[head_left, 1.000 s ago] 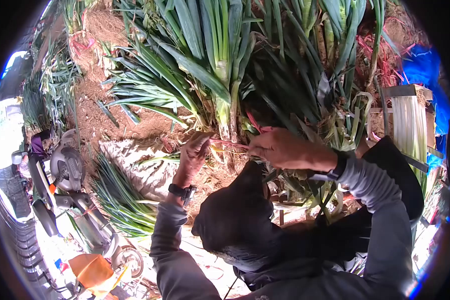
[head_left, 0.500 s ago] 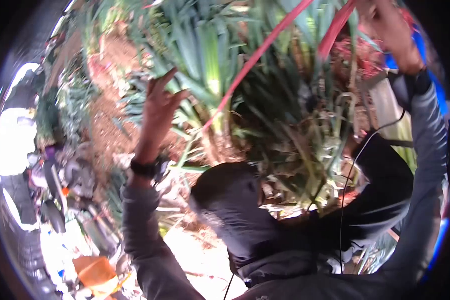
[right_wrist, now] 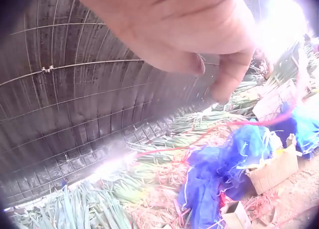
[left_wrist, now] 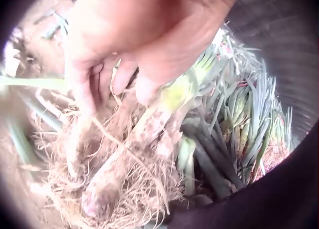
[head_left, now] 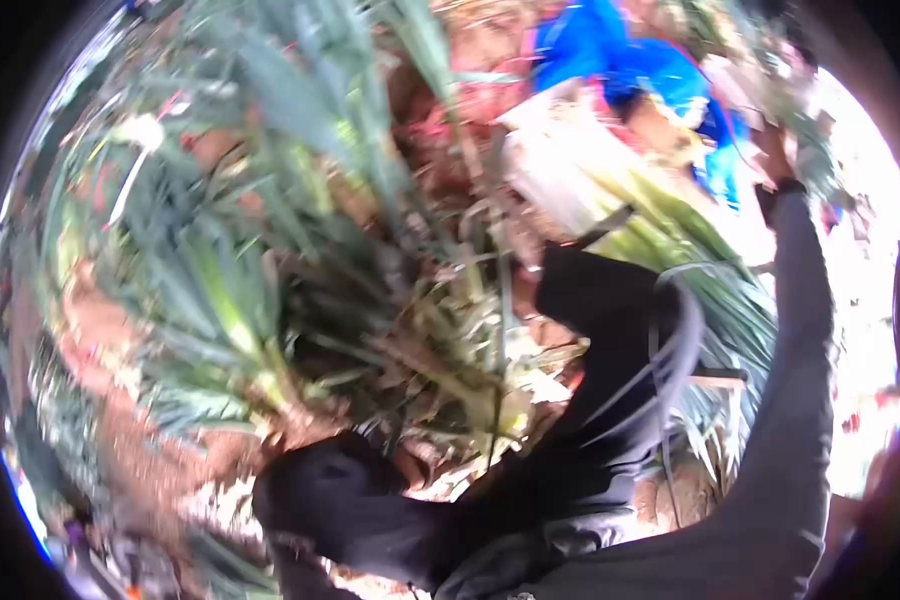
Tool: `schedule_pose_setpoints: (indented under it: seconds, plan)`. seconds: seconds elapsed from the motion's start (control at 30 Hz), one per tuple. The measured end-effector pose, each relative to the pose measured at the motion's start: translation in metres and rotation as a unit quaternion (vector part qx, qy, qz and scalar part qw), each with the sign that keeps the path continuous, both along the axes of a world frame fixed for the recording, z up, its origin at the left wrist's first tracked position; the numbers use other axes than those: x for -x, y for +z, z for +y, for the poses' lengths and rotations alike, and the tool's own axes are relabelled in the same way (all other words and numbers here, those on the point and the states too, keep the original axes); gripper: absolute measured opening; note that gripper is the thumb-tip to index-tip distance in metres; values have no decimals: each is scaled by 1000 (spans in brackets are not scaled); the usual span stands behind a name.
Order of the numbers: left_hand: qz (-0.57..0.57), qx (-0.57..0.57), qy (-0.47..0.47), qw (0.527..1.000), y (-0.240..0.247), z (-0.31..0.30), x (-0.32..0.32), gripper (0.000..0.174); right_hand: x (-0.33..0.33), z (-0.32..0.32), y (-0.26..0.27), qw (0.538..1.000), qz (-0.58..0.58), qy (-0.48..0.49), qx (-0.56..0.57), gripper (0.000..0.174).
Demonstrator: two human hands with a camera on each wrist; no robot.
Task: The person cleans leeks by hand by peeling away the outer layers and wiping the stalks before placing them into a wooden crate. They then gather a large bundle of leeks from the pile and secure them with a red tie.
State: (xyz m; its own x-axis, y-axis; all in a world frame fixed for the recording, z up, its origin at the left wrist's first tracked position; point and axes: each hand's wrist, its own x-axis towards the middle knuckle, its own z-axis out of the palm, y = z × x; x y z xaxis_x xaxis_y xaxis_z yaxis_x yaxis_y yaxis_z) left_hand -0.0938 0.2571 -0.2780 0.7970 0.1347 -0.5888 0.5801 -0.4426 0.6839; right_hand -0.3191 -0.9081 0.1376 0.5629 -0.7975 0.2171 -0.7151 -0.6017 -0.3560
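My left hand is over a bunch of leeks in the left wrist view, its fingers hanging loosely down among the stalks. White stalks with tangled roots lie under its fingertips. That hand is hidden in the head view. My right hand reaches out to the far right, blurred. In the right wrist view, its thumb and a finger hang loosely bent with nothing visible between them. A pink strip runs behind that hand and rises at the right edge.
Standing leek bunches fill the left of the head view. Right of them lie more leeks, blue netting and pink scraps. A cardboard box is near the netting. A dark curved wall rises behind.
The head view has swung right. Both hands pulled apart from the pink strip between them; the right swept out to the far right, and the left dropped from its raised position out of the head view.
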Motion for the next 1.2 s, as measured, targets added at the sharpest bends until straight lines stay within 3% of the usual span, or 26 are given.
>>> schedule_pose_setpoints:
  seconds: [0.1, 0.2, 0.27, 0.37, 0.4, 0.43, 0.5, 0.53, 0.57, 0.63, 0.67, 0.7, 0.77, 0.8, 0.9, 0.97, 1.0, 1.03, 1.07, 1.1, 1.13, 1.2]
  plan:
    - [-31, -1, 31, 999, 2, -16, 26, 39, -6, 18, -6, 994, -31, 90, -54, 21]
    - [-57, 1, 69, 996, -14, -34, 33, 40, -66, 75, 19, 954, -109, 240, -143, 23]
    - [-69, 0, 90, 994, -33, -49, 30, 41, -109, 148, 44, 922, -143, 322, -161, 24]
    - [-112, -7, 67, 991, -76, -40, 23, 45, -190, 328, 55, 896, -151, 391, -144, 28]
    - [-52, -4, 98, 994, -50, -49, 23, 35, -216, 389, 52, 887, -148, 412, -148, 29]
    - [-104, -21, 70, 992, -30, -54, 26, 31, -242, 448, 43, 876, -140, 432, -161, 31]
    - [-209, -59, 14, 976, 1, -59, 27, 23, -290, 554, 9, 853, -98, 465, -215, 34]
    - [-301, -97, -61, 947, -13, -45, 23, 15, -309, 600, -16, 838, -59, 474, -263, 36]
    - [-263, -65, -51, 961, -29, -36, 27, 16, -328, 641, -51, 816, -9, 477, -327, 39]
    - [-189, -3, -24, 982, -14, -39, 31, 17, -347, 717, -131, 694, 92, 523, -486, 43]
    - [-209, -10, -37, 977, 7, -43, 33, 20, -344, 753, -170, 646, 123, 525, -541, 44]
    - [-256, -12, -31, 966, -8, -37, 34, 18, -337, 787, -211, 618, 133, 509, -585, 43]
    - [-252, 208, 120, 938, 35, -37, 33, 19, -305, 841, -276, 579, 97, 526, -615, 44]
    - [-254, 186, 106, 943, 63, -33, 27, 21, -298, 868, -320, 582, 112, 522, -613, 44]
    - [-252, 141, 56, 956, 119, -6, -2, 28, -256, 936, -357, 651, 30, 411, -638, 52]
    - [-322, 287, 108, 896, 120, 16, -9, 23, -251, 959, -393, 831, -58, 459, -307, 53]
    - [-348, 192, 93, 913, 151, 19, -10, 25, -252, 965, -393, 845, -74, 435, -301, 61]
    - [-386, 172, 126, 898, 163, 29, -13, 24, -256, 970, -390, 866, -59, 419, -265, 62]
    - [-343, 60, 108, 931, 183, 54, -12, 23, -258, 974, -386, 886, -41, 402, -229, 62]
    - [-360, 115, 196, 905, 207, 54, -11, 23, -261, 977, -383, 902, -21, 386, -192, 64]
    - [-387, 111, 194, 894, 218, 69, -7, 18, -263, 979, -392, 902, -44, 390, -180, 83]
    - [-443, 196, 219, 847, 228, 104, -7, 12, -267, 979, -414, 899, -89, 400, -157, 83]
